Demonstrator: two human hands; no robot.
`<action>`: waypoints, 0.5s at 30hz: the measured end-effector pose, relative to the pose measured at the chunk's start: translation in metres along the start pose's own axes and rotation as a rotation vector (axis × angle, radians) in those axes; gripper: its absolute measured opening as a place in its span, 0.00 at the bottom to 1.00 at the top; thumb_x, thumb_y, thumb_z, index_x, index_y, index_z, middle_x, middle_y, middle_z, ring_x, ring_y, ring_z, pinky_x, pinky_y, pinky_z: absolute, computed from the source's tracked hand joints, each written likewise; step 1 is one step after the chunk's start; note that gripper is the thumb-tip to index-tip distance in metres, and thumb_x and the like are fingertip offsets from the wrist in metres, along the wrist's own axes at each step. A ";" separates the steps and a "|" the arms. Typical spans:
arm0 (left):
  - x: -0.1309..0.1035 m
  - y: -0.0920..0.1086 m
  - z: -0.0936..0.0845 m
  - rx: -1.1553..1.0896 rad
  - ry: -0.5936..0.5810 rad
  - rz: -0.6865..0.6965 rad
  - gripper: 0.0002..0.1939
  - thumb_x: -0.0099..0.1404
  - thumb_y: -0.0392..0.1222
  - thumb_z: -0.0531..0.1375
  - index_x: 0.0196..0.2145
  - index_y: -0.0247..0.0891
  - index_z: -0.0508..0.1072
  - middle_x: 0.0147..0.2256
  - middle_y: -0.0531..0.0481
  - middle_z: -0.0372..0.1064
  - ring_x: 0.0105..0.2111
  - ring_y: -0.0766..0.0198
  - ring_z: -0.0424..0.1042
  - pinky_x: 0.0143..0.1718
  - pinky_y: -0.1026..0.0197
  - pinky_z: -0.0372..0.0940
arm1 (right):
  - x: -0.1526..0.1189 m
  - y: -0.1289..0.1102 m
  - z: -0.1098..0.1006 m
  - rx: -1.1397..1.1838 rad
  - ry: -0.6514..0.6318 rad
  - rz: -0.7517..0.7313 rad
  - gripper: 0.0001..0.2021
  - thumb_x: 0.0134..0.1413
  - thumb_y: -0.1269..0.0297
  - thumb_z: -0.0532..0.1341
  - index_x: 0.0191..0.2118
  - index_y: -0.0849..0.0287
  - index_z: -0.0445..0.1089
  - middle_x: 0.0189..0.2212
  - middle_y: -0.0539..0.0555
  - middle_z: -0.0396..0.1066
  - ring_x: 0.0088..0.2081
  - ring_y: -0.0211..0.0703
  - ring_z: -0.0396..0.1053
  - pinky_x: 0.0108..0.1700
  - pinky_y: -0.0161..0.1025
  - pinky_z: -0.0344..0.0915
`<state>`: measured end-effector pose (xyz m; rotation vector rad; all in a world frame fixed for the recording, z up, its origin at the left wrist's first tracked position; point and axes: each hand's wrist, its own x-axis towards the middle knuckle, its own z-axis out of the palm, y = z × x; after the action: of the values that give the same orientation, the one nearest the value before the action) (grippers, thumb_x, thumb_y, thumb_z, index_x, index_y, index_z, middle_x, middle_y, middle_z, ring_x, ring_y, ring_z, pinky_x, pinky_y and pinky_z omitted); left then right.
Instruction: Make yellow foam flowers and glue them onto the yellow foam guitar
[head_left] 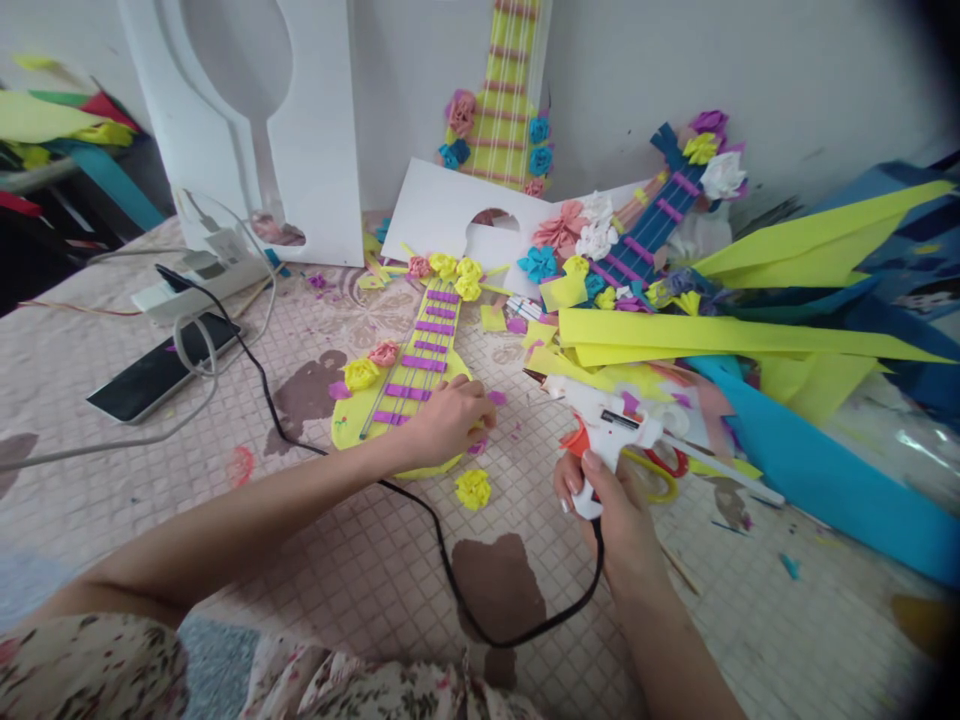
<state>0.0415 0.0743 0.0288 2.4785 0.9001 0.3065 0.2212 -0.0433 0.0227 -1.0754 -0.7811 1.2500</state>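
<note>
My right hand (611, 500) is wrapped round the handle of a white hot glue gun (619, 420) with an orange trigger. Its nozzle points up and to the left, and a glue stick pokes out at the back. A small yellow paper guitar (416, 365) with purple strips and thin strings lies flat on the table. Over the right side of its body, my left hand (457, 412) has its fingers curled together; whatever they hold, if anything, is hidden. Paper flowers sit on the guitar's head and left edge. One loose yellow paper flower (473, 489) lies just below the guitar.
The gun's black cord (442, 545) loops across the tablecloth to a power strip (199, 285), beside a phone (161, 370). White cut-out boards (319, 150) lean at the back. A blue paper guitar (645, 240), yellow paper strips (720, 335) and scissors (660, 480) crowd the right.
</note>
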 end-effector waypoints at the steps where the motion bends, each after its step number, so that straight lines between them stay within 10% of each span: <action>1: 0.000 0.002 0.001 0.030 -0.023 -0.002 0.06 0.55 0.28 0.58 0.29 0.35 0.72 0.34 0.48 0.67 0.39 0.59 0.64 0.43 0.57 0.57 | 0.000 0.000 0.000 -0.004 0.002 0.000 0.09 0.58 0.61 0.57 0.28 0.56 0.60 0.19 0.44 0.55 0.20 0.33 0.54 0.22 0.33 0.51; 15: 0.003 -0.010 -0.012 -0.528 0.122 -0.206 0.05 0.62 0.39 0.56 0.33 0.34 0.65 0.23 0.54 0.68 0.23 0.71 0.65 0.24 0.68 0.57 | 0.000 0.001 0.001 0.030 0.023 -0.039 0.10 0.58 0.63 0.57 0.27 0.55 0.59 0.19 0.44 0.54 0.20 0.33 0.54 0.22 0.33 0.52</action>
<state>0.0342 0.0872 0.0341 1.8854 0.9676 0.5495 0.2196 -0.0433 0.0224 -1.0437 -0.7599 1.2108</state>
